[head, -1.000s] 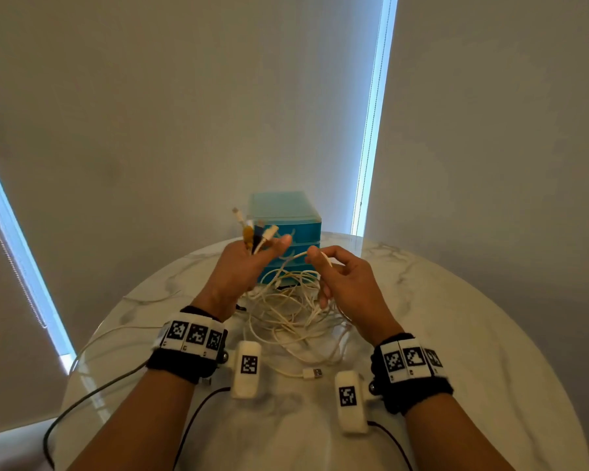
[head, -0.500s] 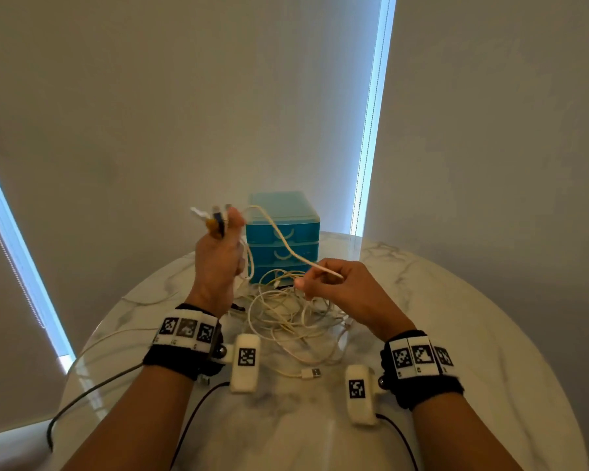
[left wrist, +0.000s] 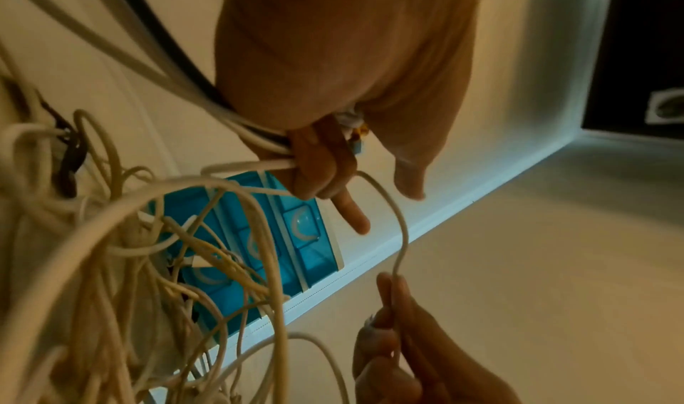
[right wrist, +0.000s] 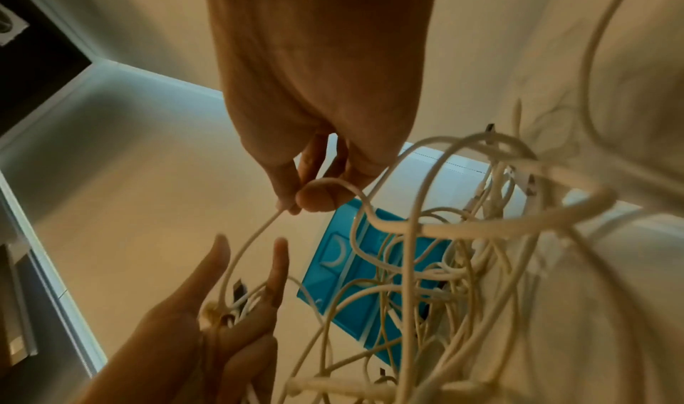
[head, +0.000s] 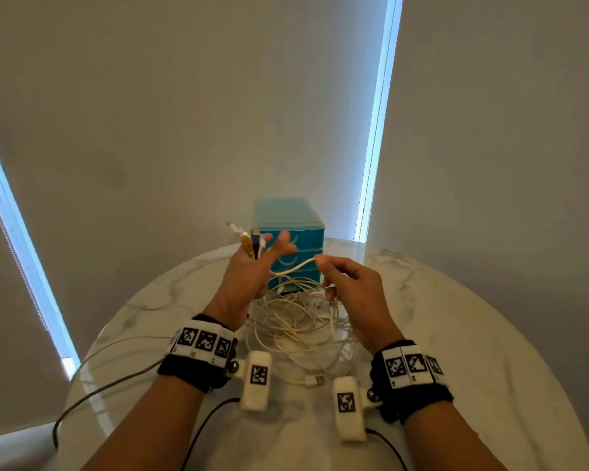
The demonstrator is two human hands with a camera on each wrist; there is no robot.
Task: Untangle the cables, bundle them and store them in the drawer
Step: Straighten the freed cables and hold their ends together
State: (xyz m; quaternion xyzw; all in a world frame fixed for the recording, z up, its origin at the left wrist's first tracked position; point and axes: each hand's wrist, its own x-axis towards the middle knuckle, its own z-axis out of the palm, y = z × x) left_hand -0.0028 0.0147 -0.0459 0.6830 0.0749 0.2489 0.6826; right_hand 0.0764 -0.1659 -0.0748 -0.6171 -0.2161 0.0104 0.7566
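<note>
Lowered since earlier: left hand (head: 249, 277), gripping cable ends (head: 250, 241); right hand (head: 354, 294) pinching white cable (head: 293, 268); marble table (head: 456, 334), frame centre; grey walls.

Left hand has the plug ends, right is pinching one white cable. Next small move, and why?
Probably draw the right hand away and up, pulling the white cable it pinches free of the tangle. That cable runs from the plugs gripped in the left hand, while the rest lies knotted on the table before the closed drawers.
</note>
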